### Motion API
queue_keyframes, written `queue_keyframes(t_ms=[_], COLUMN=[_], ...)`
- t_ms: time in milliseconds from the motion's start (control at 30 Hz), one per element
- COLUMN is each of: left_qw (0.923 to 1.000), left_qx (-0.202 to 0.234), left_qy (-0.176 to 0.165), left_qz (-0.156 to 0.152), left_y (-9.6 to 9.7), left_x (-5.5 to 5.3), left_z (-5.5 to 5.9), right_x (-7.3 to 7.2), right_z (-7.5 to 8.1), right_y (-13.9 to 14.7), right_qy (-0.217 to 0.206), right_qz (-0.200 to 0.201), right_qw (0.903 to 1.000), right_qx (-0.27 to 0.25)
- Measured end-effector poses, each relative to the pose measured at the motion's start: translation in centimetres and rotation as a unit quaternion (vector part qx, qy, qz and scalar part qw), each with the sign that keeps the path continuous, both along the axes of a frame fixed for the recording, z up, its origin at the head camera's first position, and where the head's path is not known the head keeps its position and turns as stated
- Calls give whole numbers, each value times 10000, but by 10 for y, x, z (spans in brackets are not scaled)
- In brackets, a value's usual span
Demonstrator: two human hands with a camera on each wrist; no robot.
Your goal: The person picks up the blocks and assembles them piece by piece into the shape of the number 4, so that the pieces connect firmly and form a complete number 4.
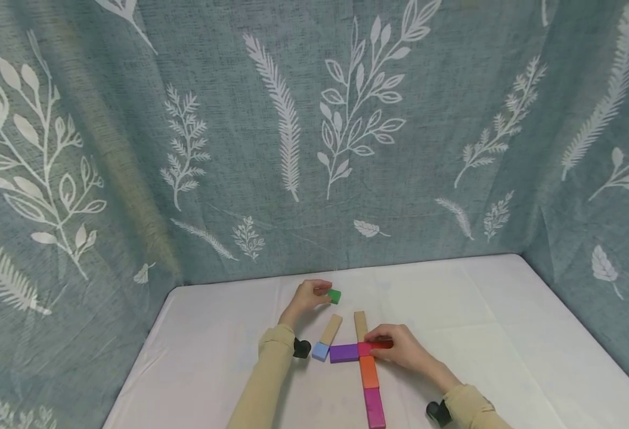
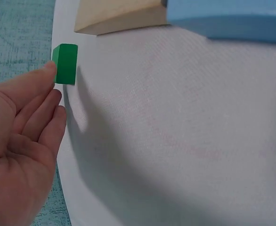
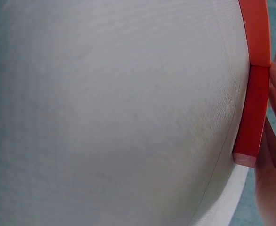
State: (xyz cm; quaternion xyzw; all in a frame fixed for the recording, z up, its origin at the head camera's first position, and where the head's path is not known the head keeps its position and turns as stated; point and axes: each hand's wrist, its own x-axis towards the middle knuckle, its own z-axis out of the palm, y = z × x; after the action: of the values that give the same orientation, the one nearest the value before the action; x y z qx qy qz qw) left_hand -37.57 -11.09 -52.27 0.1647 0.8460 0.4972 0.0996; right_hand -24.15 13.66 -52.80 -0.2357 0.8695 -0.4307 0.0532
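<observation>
At the far side of the table, my left hand (image 1: 310, 296) pinches a small green block (image 1: 334, 296) between thumb and fingers. In the left wrist view the thumb tip sits right at the edge of the green block (image 2: 67, 64). My right hand (image 1: 402, 347) holds a red block (image 1: 383, 344) between thumb and index finger, its end against a pinkish-red cube (image 1: 365, 349). The right wrist view shows the red block (image 3: 253, 110) lying along the fingers, in line with an orange block (image 3: 257, 30).
A purple block (image 1: 344, 353) extends left from the cube, a wooden block (image 1: 360, 325) away from me. An orange block (image 1: 369, 372) and a magenta block (image 1: 374, 408) run toward me. Left of these, another wooden block (image 1: 331, 329) meets a light blue block (image 1: 321, 351).
</observation>
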Motion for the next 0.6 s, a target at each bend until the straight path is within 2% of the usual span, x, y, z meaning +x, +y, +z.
queue_keyframes(t_ms=[33, 133, 233, 267, 367, 467, 600], left_qw=[9996, 9993, 9995, 10000, 9997, 9992, 9991], left_qx=[148, 140, 147, 23, -11, -50, 71], left_qy=[152, 188, 193, 67, 221, 331, 292], left_qz=[-192, -298, -209, -35, 100, 215, 299], left_y=[-4, -6, -4, -1, 2, 3, 3], left_x=[-11, -17, -10, 2, 11, 17, 18], left_z=[-15, -22, -16, -2, 6, 8, 8], right_x=[0, 0, 0, 0, 1, 1, 0], right_z=[0, 0, -1, -1, -2, -2, -2], right_y=[0, -1, -1, -1, -1, -1, -2], right_qy=[4, 4, 36, 41, 65, 71, 63], right_qz=[-1, 1, 20, 30, 42, 24, -18], right_qw=[10000, 10000, 10000, 10000, 10000, 10000, 10000], right_qx=[6, 8, -16, -23, -42, -45, -17])
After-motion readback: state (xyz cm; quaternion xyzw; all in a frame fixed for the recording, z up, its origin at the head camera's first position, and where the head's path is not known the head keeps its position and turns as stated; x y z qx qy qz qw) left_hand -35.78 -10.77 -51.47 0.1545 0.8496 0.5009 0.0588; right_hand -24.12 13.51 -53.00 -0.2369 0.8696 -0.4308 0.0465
